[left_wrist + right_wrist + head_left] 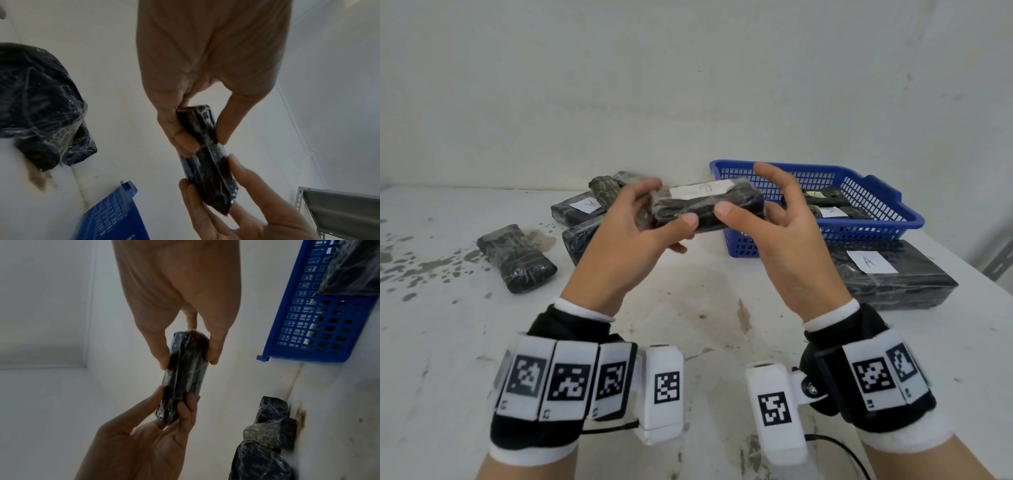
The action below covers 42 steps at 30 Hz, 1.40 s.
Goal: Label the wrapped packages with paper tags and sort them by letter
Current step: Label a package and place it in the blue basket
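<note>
A wrapped package (709,209) with a white paper tag (702,188) on top is held in the air above the bench (688,308), just beside the blue basket (876,222); the left hand (626,236) pinches one end, the right hand (784,233) pinches the other.

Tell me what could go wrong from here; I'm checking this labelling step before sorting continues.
1. The wrapped package is pinched only at its ends by the left hand and right hand; slick film could slip.
2. Its paper tag might peel under handling.
3. The tag's letter reads unclearly, risking missorting into the blue basket.
</note>
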Each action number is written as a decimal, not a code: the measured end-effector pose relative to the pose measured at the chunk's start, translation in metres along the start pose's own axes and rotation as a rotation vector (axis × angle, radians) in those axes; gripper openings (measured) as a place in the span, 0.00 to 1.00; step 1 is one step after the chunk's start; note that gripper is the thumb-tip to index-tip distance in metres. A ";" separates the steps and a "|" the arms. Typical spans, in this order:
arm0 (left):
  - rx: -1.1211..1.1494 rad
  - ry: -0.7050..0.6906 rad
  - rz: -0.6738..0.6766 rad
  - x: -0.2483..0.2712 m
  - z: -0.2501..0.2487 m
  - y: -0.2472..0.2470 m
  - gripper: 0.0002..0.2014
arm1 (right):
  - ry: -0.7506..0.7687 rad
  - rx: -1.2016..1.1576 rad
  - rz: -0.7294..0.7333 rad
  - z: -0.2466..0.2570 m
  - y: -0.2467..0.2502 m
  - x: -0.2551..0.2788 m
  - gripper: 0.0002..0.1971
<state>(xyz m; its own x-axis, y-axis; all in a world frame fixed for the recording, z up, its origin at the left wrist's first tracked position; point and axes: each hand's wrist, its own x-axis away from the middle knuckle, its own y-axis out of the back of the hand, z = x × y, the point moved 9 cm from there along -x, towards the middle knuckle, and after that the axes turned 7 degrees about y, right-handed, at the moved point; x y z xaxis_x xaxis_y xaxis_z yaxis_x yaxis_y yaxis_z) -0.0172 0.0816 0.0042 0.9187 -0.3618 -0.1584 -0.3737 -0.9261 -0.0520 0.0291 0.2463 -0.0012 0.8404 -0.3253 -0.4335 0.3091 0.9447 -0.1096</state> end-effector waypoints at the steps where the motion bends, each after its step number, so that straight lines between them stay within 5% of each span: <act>1: -0.007 -0.011 -0.005 0.000 -0.001 0.001 0.29 | -0.007 0.006 0.005 -0.002 -0.001 -0.001 0.36; 16: 0.093 -0.043 0.015 0.000 -0.002 -0.002 0.24 | 0.025 -0.015 0.024 0.008 -0.007 0.003 0.38; 22: 0.143 -0.033 0.013 -0.002 -0.001 -0.003 0.22 | 0.024 -0.002 0.007 0.007 -0.004 0.002 0.23; 37: 0.115 -0.007 -0.045 0.001 -0.002 0.000 0.10 | 0.029 -0.046 0.009 0.013 -0.004 0.002 0.04; 42: 0.025 -0.020 -0.078 0.001 -0.002 0.000 0.09 | 0.008 0.000 0.013 0.011 -0.006 0.005 0.08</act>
<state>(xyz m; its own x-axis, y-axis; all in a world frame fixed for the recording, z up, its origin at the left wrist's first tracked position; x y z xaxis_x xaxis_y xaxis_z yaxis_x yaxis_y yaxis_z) -0.0159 0.0809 0.0056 0.9425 -0.2863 -0.1726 -0.3045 -0.9483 -0.0895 0.0357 0.2385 0.0069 0.8406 -0.3124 -0.4424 0.2980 0.9489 -0.1039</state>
